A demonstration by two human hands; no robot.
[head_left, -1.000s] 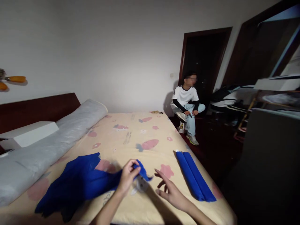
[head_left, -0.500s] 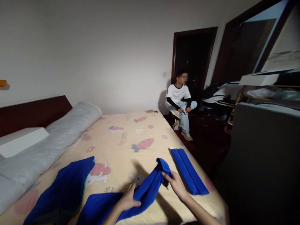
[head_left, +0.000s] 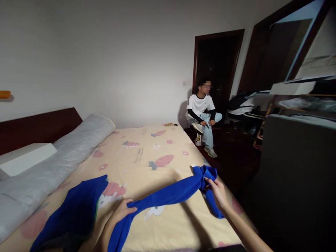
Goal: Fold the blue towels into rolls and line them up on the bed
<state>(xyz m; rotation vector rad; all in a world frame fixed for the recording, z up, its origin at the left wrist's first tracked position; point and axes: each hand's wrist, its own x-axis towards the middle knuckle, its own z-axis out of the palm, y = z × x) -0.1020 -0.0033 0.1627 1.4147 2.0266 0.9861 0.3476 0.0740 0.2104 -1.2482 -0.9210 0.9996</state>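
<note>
A long blue cloth point(head_left: 168, 192) stretches across the near part of the bed between my two hands. My left hand point(head_left: 125, 210) grips it toward its near end, which hangs down below the hand. At the right, my right hand point(head_left: 216, 190) pinches the bunched far end of the cloth. Beneath that end, the blue folded strips point(head_left: 214, 206) on the bed are mostly hidden by the cloth and my hand. Another blue cloth point(head_left: 73, 206) with a green edge lies spread flat to the left of my left hand.
The bed point(head_left: 147, 147) has a patterned cream sheet. A rolled grey mattress or pad point(head_left: 78, 150) and a white box point(head_left: 28, 157) lie along the left side. A person point(head_left: 202, 112) sits beyond the far right corner. A dark cabinet point(head_left: 296, 182) stands at the right.
My right hand has moved right and away with the cloth's end, over the folded strips. My left hand has shifted left, and the cloth between them is now drawn out longer.
</note>
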